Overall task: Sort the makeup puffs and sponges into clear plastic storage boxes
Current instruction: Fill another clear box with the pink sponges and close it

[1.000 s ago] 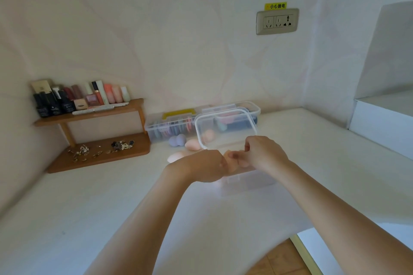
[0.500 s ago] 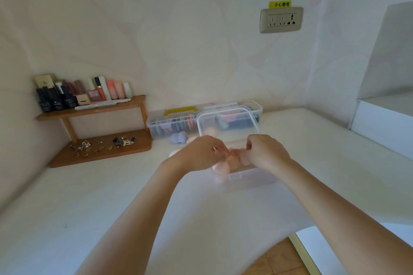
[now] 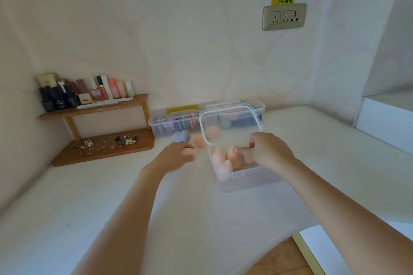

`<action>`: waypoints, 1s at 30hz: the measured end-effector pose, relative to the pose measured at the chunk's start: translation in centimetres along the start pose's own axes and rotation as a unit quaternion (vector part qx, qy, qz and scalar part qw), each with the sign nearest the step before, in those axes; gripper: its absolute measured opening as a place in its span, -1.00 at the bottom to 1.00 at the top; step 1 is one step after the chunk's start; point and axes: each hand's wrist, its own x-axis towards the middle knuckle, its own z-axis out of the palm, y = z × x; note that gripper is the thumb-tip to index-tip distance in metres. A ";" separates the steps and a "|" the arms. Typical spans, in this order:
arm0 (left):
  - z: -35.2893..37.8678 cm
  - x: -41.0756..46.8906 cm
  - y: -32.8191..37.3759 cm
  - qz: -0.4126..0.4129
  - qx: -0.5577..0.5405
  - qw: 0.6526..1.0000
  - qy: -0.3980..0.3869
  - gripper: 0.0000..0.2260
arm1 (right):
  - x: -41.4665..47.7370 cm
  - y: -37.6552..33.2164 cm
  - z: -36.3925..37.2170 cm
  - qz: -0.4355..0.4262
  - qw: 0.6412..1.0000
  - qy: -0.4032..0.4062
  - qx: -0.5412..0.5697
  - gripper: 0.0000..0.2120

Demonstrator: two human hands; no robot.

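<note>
Right hand (image 3: 266, 152) pinches a peach teardrop foam sponge (image 3: 234, 157) inside the small clear plastic box (image 3: 248, 177), whose hinged lid (image 3: 230, 125) stands open. More packed peach sponges (image 3: 220, 162) sit at its left side. Left hand (image 3: 178, 155) is out by the purple sponge (image 3: 180, 136) and loose peach sponge (image 3: 197, 140) on the white counter (image 3: 111, 196). Its fingers look curled, but it's too blurred to tell if it holds anything. Risks: the box is light and unbraced, so pushing in could slide or tip it. Squeezed foam may spring back out, and the lid could flop onto the fingers.
</note>
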 end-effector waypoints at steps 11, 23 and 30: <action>-5.1 -4.8 6.9 0.143 -0.170 0.975 -0.013 -0.73 | 0.1 0.0 0.1 0.016 1.000 -0.012 -0.008 -0.57; -1.1 -7.1 11.4 0.227 -0.071 0.964 -0.115 -0.68 | 0.7 0.8 0.4 -0.011 0.999 0.029 -0.016 -0.91; -0.2 -6.5 11.4 0.207 -0.122 0.970 -0.040 -0.68 | 0.9 1.3 0.3 -0.006 0.999 0.028 0.016 -0.76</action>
